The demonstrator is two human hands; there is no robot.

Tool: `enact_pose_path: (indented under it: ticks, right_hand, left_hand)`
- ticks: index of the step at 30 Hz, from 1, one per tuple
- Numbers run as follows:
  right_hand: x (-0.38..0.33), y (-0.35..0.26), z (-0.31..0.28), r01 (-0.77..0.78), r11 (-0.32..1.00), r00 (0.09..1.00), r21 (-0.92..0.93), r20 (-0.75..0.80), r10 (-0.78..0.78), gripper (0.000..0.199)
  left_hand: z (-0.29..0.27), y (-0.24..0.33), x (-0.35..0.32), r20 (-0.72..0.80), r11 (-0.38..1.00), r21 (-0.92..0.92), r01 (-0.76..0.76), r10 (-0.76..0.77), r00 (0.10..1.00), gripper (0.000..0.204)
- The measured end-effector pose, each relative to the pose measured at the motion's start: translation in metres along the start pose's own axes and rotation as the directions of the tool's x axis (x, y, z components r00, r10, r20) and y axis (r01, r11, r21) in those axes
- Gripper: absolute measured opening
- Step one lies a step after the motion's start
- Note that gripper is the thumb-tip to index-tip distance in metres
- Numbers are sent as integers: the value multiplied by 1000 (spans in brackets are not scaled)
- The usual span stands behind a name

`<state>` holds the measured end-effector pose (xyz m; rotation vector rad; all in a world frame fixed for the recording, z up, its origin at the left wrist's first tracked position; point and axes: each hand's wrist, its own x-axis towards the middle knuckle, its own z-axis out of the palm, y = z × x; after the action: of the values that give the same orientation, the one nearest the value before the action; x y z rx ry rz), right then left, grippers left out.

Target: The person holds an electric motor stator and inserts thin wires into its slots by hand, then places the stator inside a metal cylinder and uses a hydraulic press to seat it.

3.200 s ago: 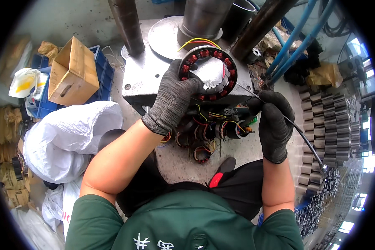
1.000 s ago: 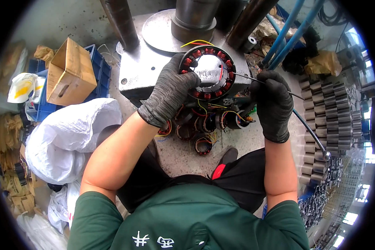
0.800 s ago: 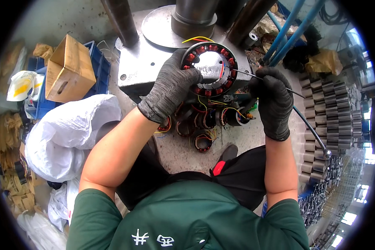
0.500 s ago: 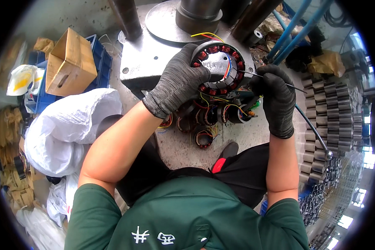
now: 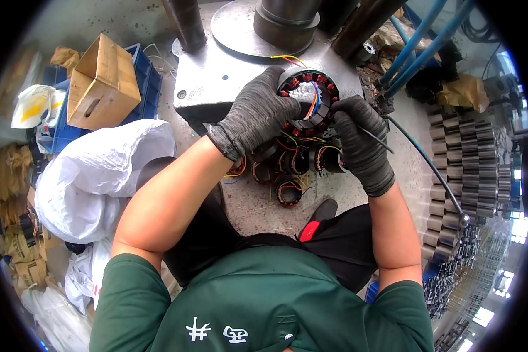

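In my gloved left hand [image 5: 258,108] I grip a ring-shaped motor stator [image 5: 322,120] by its left side, thumb across the opening. It has red-copper windings, and yellow, red and blue wires hang in its middle. My gloved right hand [image 5: 364,144] is closed on a thin dark rod [image 5: 376,139], its fingertips at the stator's right rim. Any rod tip at the windings is hidden by the fingers. The stator is held up just over the near edge of a metal press bed [image 5: 202,76].
More wired stators [image 5: 288,192] lie on the floor below my hands. A dark cable [image 5: 425,155] with a metal ball end hangs at right, before stacked metal cylinders [image 5: 475,170]. At left are a cardboard box [image 5: 108,82], blue crates [image 5: 149,88] and a white sack [image 5: 100,182].
My right hand has come left and inward against the stator, and the rod now slants down to the right. The stator is turned slightly in my left hand. The view has shifted a little.
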<state>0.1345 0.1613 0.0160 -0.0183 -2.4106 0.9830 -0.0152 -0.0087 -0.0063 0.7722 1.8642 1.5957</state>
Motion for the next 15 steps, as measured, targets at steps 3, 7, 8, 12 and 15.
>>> enact_pose_path:
  ticks: [3, 7, 8, 12, 15]
  right_hand:
    - [7, -5, 4, 233, 920, 972, -313, 42, -232, 11]
    - [7, -5, 1, 208, 904, 977, -373, 115, -178, 13]
    - [6, -5, -5, 158, 967, 986, -200, 78, -145, 11]
    - [-5, -10, -27, -115, 910, 966, 399, -167, 196, 17]
    - [6, -6, -33, -202, 893, 884, 403, -317, 343, 27]
  left_hand:
    - [1, -1, 1, -25, 996, 88, -23, 25, 999, 69]
    - [2, 4, 0, -17, 997, 75, 33, -32, 999, 69]
    - [1, 9, 0, -15, 997, 78, 27, -26, 1000, 69]
    - [-4, 8, -1, 27, 996, -32, 88, -87, 996, 65]
    - [-5, 15, -4, 22, 996, -84, 19, -17, 1000, 66]
